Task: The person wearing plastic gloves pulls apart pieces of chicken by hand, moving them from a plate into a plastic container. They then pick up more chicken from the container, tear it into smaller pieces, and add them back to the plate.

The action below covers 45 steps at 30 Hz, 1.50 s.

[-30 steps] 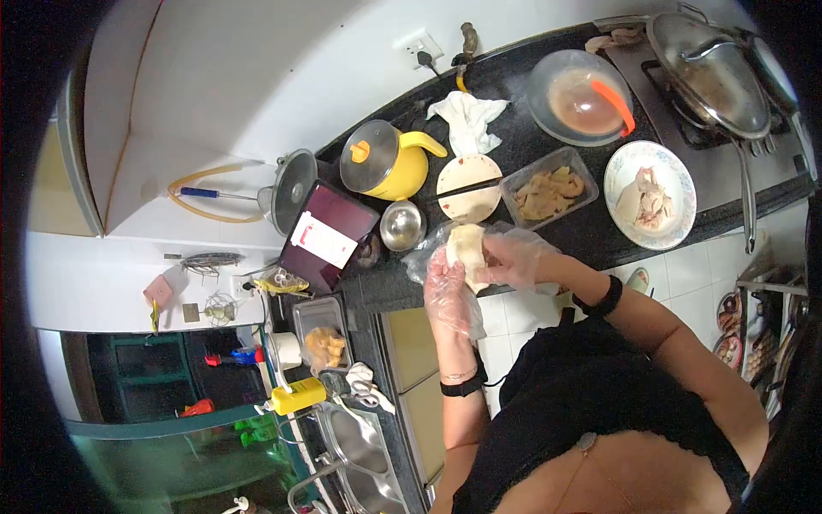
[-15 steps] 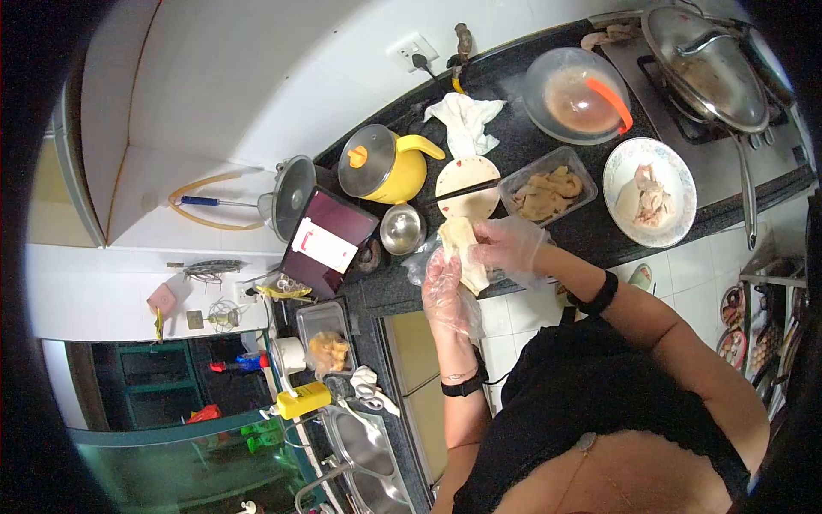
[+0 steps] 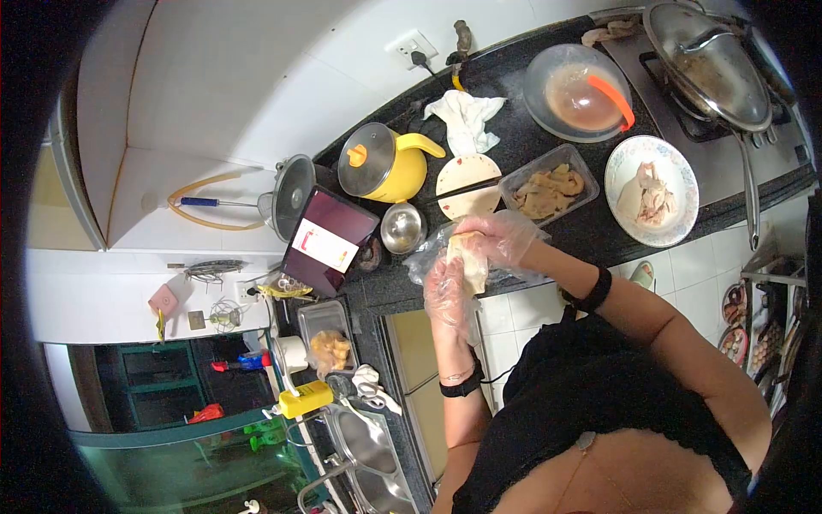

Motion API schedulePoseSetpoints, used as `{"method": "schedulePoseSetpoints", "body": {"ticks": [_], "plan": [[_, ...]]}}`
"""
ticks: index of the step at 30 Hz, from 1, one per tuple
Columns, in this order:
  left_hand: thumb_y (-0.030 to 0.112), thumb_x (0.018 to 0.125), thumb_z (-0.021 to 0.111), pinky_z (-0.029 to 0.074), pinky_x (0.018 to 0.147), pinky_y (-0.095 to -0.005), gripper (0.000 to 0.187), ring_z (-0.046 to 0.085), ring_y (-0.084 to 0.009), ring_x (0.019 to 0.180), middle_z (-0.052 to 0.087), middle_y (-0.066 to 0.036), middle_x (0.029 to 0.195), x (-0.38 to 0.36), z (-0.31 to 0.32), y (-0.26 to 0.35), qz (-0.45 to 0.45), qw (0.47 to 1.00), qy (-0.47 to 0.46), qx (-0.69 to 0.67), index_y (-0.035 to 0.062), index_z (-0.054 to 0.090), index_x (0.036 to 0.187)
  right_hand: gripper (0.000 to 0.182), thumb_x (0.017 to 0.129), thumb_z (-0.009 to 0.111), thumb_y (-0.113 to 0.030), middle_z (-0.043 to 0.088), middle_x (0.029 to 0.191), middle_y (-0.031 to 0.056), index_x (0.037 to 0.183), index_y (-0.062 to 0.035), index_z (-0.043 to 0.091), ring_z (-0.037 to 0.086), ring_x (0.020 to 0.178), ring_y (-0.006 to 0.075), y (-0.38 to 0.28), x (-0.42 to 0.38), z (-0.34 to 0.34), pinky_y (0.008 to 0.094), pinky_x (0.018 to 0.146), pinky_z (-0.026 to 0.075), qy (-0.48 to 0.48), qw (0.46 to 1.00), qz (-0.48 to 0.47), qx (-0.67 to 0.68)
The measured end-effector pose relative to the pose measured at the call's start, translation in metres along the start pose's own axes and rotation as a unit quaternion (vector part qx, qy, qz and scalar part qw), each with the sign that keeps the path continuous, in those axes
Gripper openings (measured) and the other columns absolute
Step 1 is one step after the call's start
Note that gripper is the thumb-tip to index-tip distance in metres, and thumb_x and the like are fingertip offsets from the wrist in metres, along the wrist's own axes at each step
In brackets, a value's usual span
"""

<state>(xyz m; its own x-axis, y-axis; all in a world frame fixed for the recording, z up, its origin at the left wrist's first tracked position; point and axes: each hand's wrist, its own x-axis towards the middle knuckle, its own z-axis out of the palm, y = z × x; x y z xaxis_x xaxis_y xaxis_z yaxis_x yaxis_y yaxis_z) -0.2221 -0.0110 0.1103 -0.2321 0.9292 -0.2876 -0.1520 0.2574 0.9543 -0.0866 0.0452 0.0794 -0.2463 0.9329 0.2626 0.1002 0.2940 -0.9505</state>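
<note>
Both hands wear clear plastic gloves near the counter's front edge. My left hand (image 3: 449,287) grips the lower left side of a pale, soft, folded piece of food (image 3: 473,261). On its upper right side, my right hand (image 3: 497,240) is closed on the same piece. Just beyond the hands is a round pale plate (image 3: 468,204) with black chopsticks (image 3: 467,188) lying across it. A clear tray of pale food pieces (image 3: 548,190) stands right of the plate. Left of it is a small metal bowl (image 3: 403,228). Thin clear plastic lies beneath the hands.
A patterned bowl with meat (image 3: 652,193), a large bowl with an orange-handled tool (image 3: 578,92) and a lidded pan (image 3: 706,68) are at right. At left stand a yellow kettle (image 3: 396,178), a tablet (image 3: 329,242) and a food container (image 3: 324,319). A sink (image 3: 364,441) is lower left.
My right hand has moved slightly left and down, over the top of the pale piece. The piece looks shorter and more folded between the hands.
</note>
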Motion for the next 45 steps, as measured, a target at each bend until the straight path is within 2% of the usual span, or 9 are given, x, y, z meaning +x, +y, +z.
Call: {"method": "schedulePoseSetpoints", "body": {"ticks": [7,13,15,18,19,21,33,38,45], "plan": [[0.015,0.082,0.057,0.043,0.073,-0.0238,0.024,0.053,-0.0107,0.082,0.057,-0.004,0.094,0.002,-0.011,0.003,-0.015,0.999,-0.017,0.032,0.0007,0.054,0.102,0.024,0.075,0.056,-0.023,0.061,0.075,0.0094,0.096,-0.0101,0.059,0.059,0.069,0.0223,0.002,0.005,-0.004,0.0313,0.061,0.045,-0.129,0.981,0.146,0.007],[0.008,0.082,0.056,0.043,0.075,-0.0243,0.025,0.054,-0.012,0.086,0.057,-0.006,0.097,0.007,-0.016,-0.003,0.002,0.999,-0.035,0.002,0.0005,0.052,0.105,0.028,0.083,0.048,-0.03,0.061,0.076,0.0095,0.091,-0.0054,0.059,0.058,0.07,0.0219,0.012,0.005,0.001,0.0313,0.062,0.044,-0.084,0.949,-0.156,-0.262],[0.006,0.082,0.055,0.043,0.075,-0.0244,0.025,0.054,-0.012,0.086,0.057,-0.007,0.097,0.008,-0.013,-0.002,0.031,0.997,-0.055,0.035,0.0007,0.052,0.106,0.032,0.086,0.04,-0.03,0.059,0.067,0.0105,0.086,-0.0036,0.058,0.057,0.062,0.0251,-0.003,0.008,-0.004,0.0349,0.059,0.045,-0.198,0.956,0.204,0.068],[0.001,0.08,0.053,0.042,0.076,-0.0244,0.016,0.054,-0.0116,0.081,0.057,-0.006,0.092,0.003,-0.001,0.004,0.071,0.996,-0.047,0.026,0.0001,0.052,0.096,0.031,0.085,0.042,-0.031,0.059,0.074,0.0142,0.089,-0.0038,0.057,0.057,0.066,0.0312,-0.004,0.011,-0.004,0.0387,0.061,0.044,-0.241,0.939,0.234,0.073],[0.001,0.08,0.053,0.043,0.074,-0.0239,0.017,0.054,-0.0112,0.081,0.057,-0.006,0.092,0.006,-0.004,-0.002,0.088,0.995,-0.032,0.041,0.0,0.051,0.098,0.031,0.085,0.042,-0.031,0.059,0.074,0.0142,0.089,-0.0038,0.057,0.057,0.066,0.0312,-0.001,0.008,-0.003,0.0387,0.061,0.044,-0.242,0.939,0.233,0.073],[0.0,0.081,0.052,0.043,0.072,-0.0234,0.018,0.054,-0.0108,0.081,0.057,-0.007,0.093,0.012,-0.011,-0.011,0.105,0.993,-0.017,0.055,-0.0001,0.051,0.099,0.034,0.088,0.04,-0.031,0.058,0.074,0.0117,0.091,-0.001,0.056,0.056,0.068,0.0225,0.001,0.0,-0.001,0.0335,0.063,0.042,-0.189,0.98,-0.039,-0.048],[0.004,0.077,0.061,0.041,0.057,-0.0199,0.011,0.047,-0.0061,0.066,0.055,-0.001,0.079,0.014,-0.013,-0.016,0.25,0.941,-0.051,0.222,0.0014,0.055,0.087,0.031,0.076,0.052,-0.034,0.059,0.078,0.0169,0.084,-0.0054,0.061,0.057,0.078,0.0314,-0.015,0.004,-0.015,0.0375,0.067,0.044,-0.203,0.969,0.041,-0.135],[0.005,0.082,0.054,0.041,0.069,-0.0205,0.006,0.05,-0.0077,0.075,0.056,-0.002,0.082,0.01,-0.016,-0.011,0.091,0.991,-0.024,0.1,0.0015,0.055,0.087,0.032,0.076,0.053,-0.033,0.06,0.077,0.0159,0.092,-0.0065,0.06,0.057,0.073,0.0304,-0.018,0.007,-0.022,0.0355,0.064,0.044,-0.218,0.966,0.07,-0.122],[0.007,0.082,0.055,0.039,0.068,-0.0198,0.012,0.047,-0.0065,0.077,0.054,-0.001,0.086,0.0,-0.005,0.003,0.109,0.985,-0.073,0.115,0.0016,0.053,0.094,0.028,0.08,0.045,-0.028,0.058,0.079,0.0172,0.088,-0.0039,0.057,0.055,0.077,0.0338,-0.005,0.003,-0.018,0.0395,0.066,0.042,-0.182,0.971,-0.014,-0.155]]}}
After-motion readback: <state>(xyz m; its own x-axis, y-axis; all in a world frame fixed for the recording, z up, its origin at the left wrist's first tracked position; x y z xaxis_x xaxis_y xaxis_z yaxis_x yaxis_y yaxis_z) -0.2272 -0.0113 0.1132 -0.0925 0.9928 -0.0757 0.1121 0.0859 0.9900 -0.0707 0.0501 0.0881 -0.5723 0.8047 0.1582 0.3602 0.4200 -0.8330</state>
